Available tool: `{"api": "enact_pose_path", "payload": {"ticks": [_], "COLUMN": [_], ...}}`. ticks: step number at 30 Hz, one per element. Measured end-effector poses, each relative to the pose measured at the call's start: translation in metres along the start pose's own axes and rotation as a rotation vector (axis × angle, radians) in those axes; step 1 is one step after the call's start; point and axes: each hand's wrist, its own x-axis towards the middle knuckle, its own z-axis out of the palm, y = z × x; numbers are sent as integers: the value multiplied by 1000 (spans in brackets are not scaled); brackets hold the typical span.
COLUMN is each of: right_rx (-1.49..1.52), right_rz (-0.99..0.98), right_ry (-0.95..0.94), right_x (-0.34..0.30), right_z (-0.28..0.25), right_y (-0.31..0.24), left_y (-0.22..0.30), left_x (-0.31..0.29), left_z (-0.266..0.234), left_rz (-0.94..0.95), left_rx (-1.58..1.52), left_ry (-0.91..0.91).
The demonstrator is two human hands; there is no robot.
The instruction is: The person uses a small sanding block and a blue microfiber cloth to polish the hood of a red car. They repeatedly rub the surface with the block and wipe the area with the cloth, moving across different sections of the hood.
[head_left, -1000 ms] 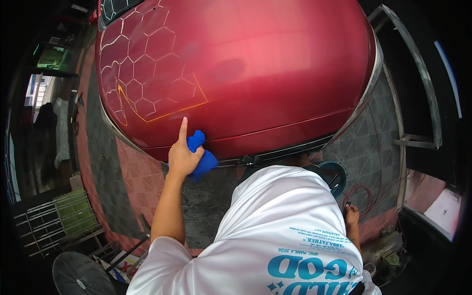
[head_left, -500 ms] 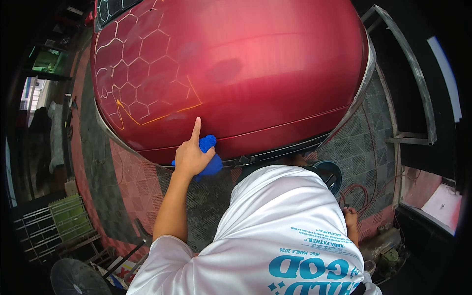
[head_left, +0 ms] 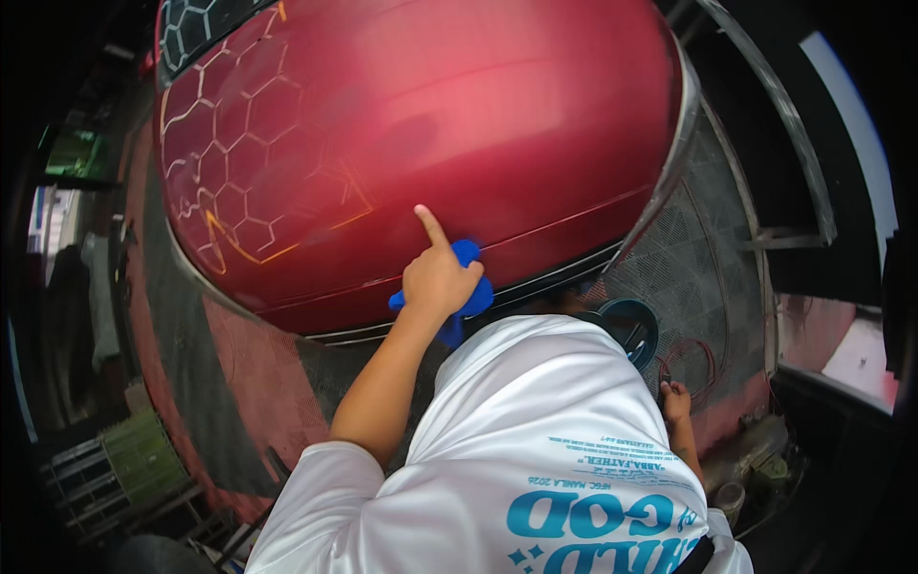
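A blue microfiber cloth (head_left: 472, 293) is gripped in my left hand (head_left: 439, 277), pressed between the thumb and curled fingers. The index finger stretches out over the front part of a glossy red car hood (head_left: 535, 143); I cannot tell whether the tip touches it. Part of the cloth hangs below the hand, by the hood's front edge. Low at my right side, my right hand (head_left: 676, 403) has its fingers curled, with a small dark thing at the fingertips that I cannot make out.
Beside my right leg stands a dark round bucket (head_left: 629, 328), and a coiled red hose (head_left: 690, 366) lies behind it on the tiled floor. A metal rack (head_left: 120, 471) is at the lower left. Bright hexagonal lines and an orange line reflect on the hood's left.
My left hand with the blue cloth has moved to the right along the hood's front. The view has shifted, so the car appears further left.
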Motion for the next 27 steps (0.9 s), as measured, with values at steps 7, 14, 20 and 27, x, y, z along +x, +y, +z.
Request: {"api": "enact_pose_path", "payload": {"ticks": [7, 14, 20, 27], "right_rx": [12, 33, 260, 273], "right_rz": [86, 94, 215, 92], "right_ry": [65, 103, -67, 29], "right_x": [-31, -33, -17, 26], "right_z": [12, 50, 87, 99], "right_y": [-11, 19, -2, -25], "left_y": [-17, 54, 208, 372], "left_x": [-5, 18, 87, 169], "left_z": [-4, -23, -38, -31], "left_rz": [107, 312, 618, 645], "left_rx": [-60, -31, 277, 640], "left_ry": [123, 79, 75, -14]}}
